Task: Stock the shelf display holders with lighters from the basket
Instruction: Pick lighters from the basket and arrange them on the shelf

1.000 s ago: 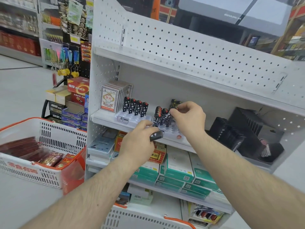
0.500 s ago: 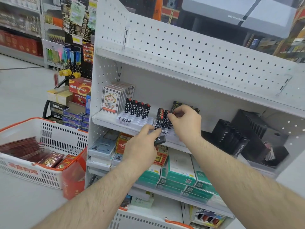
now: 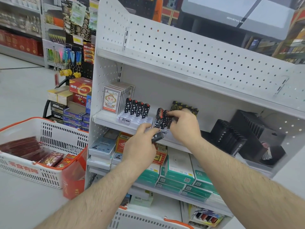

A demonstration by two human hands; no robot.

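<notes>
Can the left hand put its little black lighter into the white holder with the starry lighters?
Probably yes. The left hand pinches a black lighter just in front of the white holder, whose front slots look empty below the star lighters. Nothing lies between them; the right hand is busy at the next holder.

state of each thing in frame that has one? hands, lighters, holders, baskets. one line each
left hand: grips a black lighter, lying tilted
right hand: fingers pinch an upright lighter in the middle holder
star lighters: four, upright in the left holder, front slots unfilled
gold-patterned lighters: upright row behind the right hand
left basket: holds red packets
bottom basket: contents out of view
</notes>
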